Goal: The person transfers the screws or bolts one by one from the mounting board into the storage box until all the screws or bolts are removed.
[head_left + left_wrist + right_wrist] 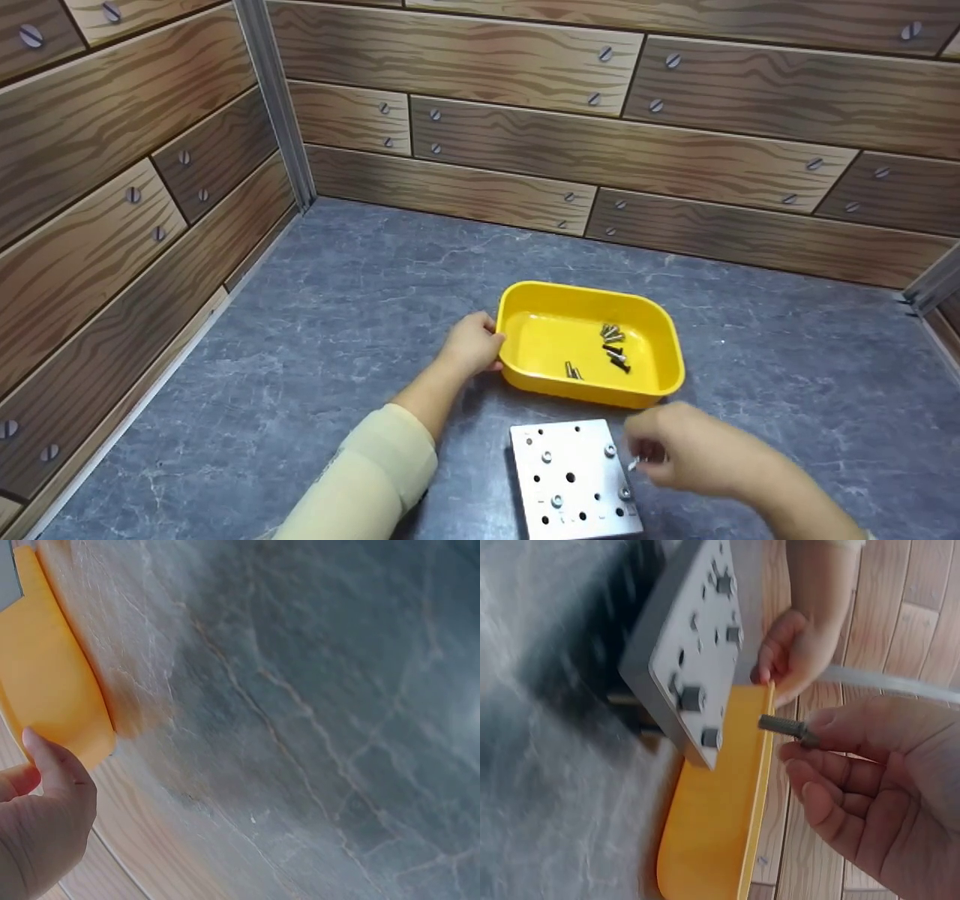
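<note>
My left hand [471,345] grips the left end of a yellow tray [540,341], thumb at the rim. In the left wrist view, fingertips press on the tray's yellow wall [56,667]. My right hand [679,450] hovers just right of a silver metal plate [574,476] with drilled holes. Between thumb and fingertips it pinches a small screw [781,726], seen clearly in the right wrist view. Several socket head screws [692,698] stand upright in the plate, heads above its surface. The plate sits raised off the table on supports partly hidden in shadow.
Loose silver screws [611,332] and black screws [619,364] lie in the tray's right half, with more silver screws [573,372] near its front wall. Wood-patterned walls [465,127] bound the grey marbled table [360,262] at the back and left.
</note>
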### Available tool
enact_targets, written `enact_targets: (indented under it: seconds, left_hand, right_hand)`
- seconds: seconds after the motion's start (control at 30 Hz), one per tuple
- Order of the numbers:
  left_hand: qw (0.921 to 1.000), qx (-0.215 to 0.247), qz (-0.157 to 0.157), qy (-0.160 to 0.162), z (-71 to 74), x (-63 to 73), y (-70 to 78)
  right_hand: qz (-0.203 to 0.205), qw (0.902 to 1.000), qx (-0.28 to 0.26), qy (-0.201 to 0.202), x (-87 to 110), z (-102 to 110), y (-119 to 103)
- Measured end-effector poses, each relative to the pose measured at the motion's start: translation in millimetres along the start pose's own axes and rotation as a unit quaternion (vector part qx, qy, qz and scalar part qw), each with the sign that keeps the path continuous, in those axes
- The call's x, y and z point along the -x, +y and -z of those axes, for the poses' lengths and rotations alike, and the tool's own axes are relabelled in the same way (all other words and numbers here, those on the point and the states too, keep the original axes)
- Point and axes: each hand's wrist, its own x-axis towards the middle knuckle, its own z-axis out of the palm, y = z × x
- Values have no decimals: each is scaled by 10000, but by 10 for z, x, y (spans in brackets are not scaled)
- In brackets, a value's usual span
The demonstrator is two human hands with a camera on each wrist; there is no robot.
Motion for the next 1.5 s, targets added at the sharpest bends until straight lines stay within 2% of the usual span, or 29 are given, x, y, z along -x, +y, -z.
enact_targets:
  seconds: [0.13,0.3,0.7,0.93,1.17,1.3,1.5]
  left_hand:
    - [10000,-11,-91,21,-2,-11,-12]
    - [9998,-104,-163,13,3,-13,-14]
    - [9999,-89,-140,6,13,-5,-6]
    - [10000,-47,-57,11,11,-24,-4]
    - [10000,12,20,-14,16,-43,-1]
    - [10000,-23,30,-25,21,-33,9]
    - [10000,-25,-24,-33,33,-14,12]
  right_hand:
    - [-100,9995,-96,285,-7,122,92]
    - [-469,9973,-192,535,-55,237,214]
    - [-1314,9846,-479,1044,-263,342,485]
    - [-1877,9733,-570,1194,-417,369,641]
    - [-2547,9568,-680,1230,-582,313,785]
    - [-2653,9524,-627,1363,-667,254,862]
    - [-2512,9535,-443,1605,-778,163,932]
